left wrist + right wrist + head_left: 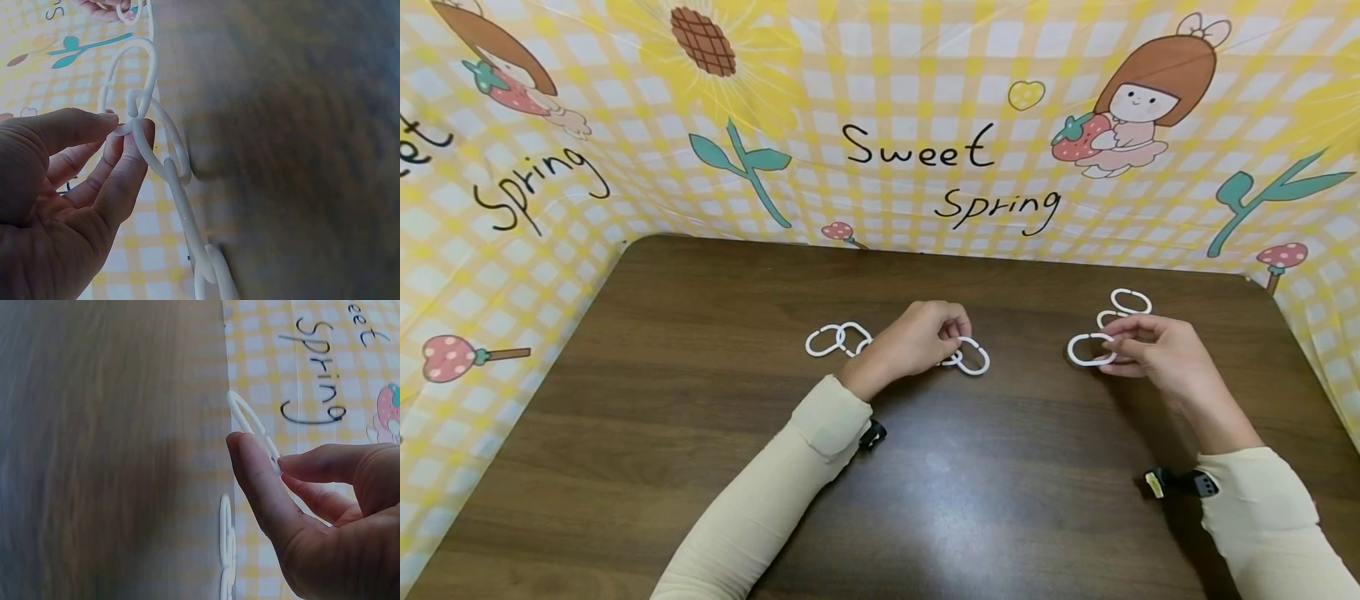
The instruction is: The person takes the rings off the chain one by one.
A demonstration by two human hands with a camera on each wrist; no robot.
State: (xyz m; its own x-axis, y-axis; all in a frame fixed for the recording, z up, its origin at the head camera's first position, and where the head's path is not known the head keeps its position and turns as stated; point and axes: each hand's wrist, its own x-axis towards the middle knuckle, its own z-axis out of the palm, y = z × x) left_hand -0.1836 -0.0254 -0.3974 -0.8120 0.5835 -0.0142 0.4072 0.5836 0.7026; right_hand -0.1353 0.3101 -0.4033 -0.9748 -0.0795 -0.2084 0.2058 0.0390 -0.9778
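Only left wrist shows links [186,215] the left hand [917,340] hides from head.

Two hands [917,337], two wrist cameras [1204,483], one counter [700,283], at least five chained white links [189,224], at least three other white links [1070,350].

I wear cream sleeves [752,508] with wide cuffs [1258,490], a black device [1205,484] with a yellow patch [1154,485] at my right, seemingly a similar black gadget [872,435] left.
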